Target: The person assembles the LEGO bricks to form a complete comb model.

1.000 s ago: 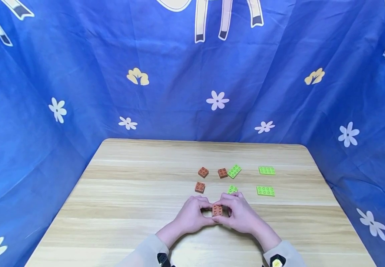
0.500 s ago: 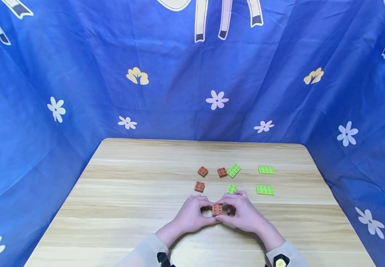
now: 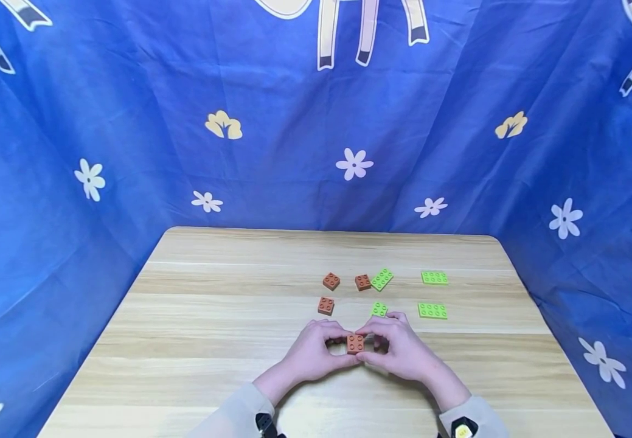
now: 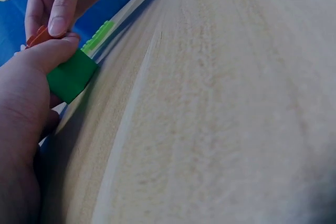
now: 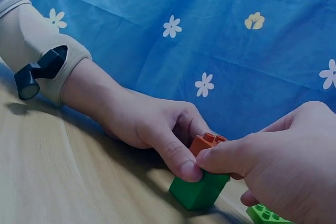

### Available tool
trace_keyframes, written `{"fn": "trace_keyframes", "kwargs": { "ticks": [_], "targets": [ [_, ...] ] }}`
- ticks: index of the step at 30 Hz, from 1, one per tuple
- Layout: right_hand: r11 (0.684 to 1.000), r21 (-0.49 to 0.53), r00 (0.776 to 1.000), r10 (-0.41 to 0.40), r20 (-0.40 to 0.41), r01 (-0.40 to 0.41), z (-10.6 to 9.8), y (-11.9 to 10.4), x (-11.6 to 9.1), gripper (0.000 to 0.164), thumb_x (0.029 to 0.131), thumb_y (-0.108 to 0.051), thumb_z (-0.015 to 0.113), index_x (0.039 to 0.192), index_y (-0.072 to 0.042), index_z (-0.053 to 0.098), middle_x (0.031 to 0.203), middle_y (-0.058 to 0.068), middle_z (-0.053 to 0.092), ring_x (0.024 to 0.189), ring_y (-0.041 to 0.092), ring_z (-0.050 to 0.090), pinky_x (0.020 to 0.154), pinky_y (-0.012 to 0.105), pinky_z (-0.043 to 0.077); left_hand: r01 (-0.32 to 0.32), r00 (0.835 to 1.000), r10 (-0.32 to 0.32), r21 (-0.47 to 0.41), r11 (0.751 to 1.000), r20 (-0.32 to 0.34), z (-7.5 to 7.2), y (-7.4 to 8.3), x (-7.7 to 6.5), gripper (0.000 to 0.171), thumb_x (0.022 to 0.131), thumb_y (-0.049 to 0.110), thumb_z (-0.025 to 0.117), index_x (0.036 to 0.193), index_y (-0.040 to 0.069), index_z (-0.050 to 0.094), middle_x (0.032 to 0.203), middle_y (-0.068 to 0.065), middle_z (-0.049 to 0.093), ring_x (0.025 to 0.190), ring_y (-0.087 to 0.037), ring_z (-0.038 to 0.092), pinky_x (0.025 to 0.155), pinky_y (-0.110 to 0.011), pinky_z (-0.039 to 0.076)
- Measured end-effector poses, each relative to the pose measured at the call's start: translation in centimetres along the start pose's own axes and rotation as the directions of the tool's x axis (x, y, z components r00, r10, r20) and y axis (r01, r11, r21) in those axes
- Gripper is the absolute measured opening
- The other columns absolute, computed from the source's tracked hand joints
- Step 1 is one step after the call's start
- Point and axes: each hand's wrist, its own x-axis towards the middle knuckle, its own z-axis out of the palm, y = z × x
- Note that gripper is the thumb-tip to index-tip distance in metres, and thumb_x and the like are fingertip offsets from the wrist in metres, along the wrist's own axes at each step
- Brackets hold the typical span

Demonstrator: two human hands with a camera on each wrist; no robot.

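A reddish-brown two-by-two toy brick [image 3: 356,344] sits on top of a taller green block [image 5: 197,195], studs up, near the front middle of the table. My left hand [image 3: 313,351] grips the green block from the left, its thumb lying along the block's upper part. From the right, my right hand [image 3: 399,350] pinches the brown brick between thumb and fingers. Both thumbs nearly meet at the seam in the right wrist view. From above, the green block is hidden under the brown brick.
Beyond the hands lie loose brown bricks [image 3: 326,305], and flat light-green plates [image 3: 433,311] are spread farther right. A shorter light-green plate [image 3: 379,309] lies just past my right fingers. Blue patterned cloth [image 3: 288,182] rises behind the wooden table [image 3: 211,340].
My right thumb has slid slightly to the right along the brown brick. The left hand keeps its grip, and the loose bricks stay put while the head view drifts slightly.
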Motion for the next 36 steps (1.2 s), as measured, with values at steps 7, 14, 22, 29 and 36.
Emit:
{"fn": "trace_keyframes", "kwargs": {
  "ticks": [7,14,22,29,36],
  "targets": [
    [1.0,0.006,1.0,-0.007,0.005,0.007,-0.6,0.2,-0.1,0.041,0.083,-0.036,0.092,0.119,-0.023,0.077,0.107,-0.021,0.07,0.084,0.009,0.065,0.103,0.059,0.032,0.01,1.0,-0.01,-0.009,1.0,0.009,0.1,-0.2,0.0,0.048,0.08,0.063,0.086,0.115,0.031,0.081,0.097,0.03,0.068,0.092,0.001,0.06,0.089,-0.033,0.046],
    [1.0,0.005,0.999,-0.03,-0.023,0.03,-2.1,0.8,-0.2,0.044,0.083,-0.03,0.093,0.12,-0.012,0.076,0.107,-0.005,0.075,0.085,0.011,0.066,0.101,0.052,0.035,0.017,1.0,-0.017,-0.002,1.0,0.018,0.0,-0.2,0.0,0.048,0.079,0.06,0.088,0.115,0.028,0.081,0.097,0.028,0.067,0.092,0.001,0.059,0.09,-0.034,0.046],
    [1.0,0.008,0.999,-0.022,-0.044,0.022,-3.7,2.4,-0.6,0.043,0.088,-0.027,0.089,0.124,-0.008,0.074,0.112,0.002,0.075,0.092,0.02,0.07,0.087,0.042,0.053,-0.009,1.0,0.009,-0.009,1.0,0.011,0.0,-0.1,0.0,0.048,0.081,0.062,0.086,0.114,0.028,0.081,0.098,0.027,0.069,0.093,0.002,0.06,0.09,-0.034,0.046],
    [0.997,0.012,0.996,0.071,-0.063,-0.07,-4.8,3.5,-1.0,0.048,0.087,-0.025,0.09,0.127,-0.006,0.073,0.12,0.005,0.074,0.1,0.026,0.069,0.088,0.045,0.057,0.013,1.0,-0.013,0.0,1.0,0.024,0.0,-0.1,0.0,0.051,0.08,0.064,0.085,0.115,0.027,0.081,0.099,0.027,0.069,0.095,0.001,0.06,0.093,-0.035,0.046],
    [0.997,-0.025,0.991,0.065,-0.113,-0.068,-6.2,4.8,-1.8,0.047,0.086,-0.02,0.091,0.128,-0.008,0.073,0.123,0.004,0.072,0.104,0.029,0.068,0.09,0.051,0.055,0.042,0.998,-0.042,-0.009,0.999,0.042,-0.1,0.0,0.1,0.053,0.08,0.064,0.085,0.116,0.027,0.081,0.099,0.028,0.068,0.098,0.001,0.06,0.098,-0.037,0.046]
  ]
}}
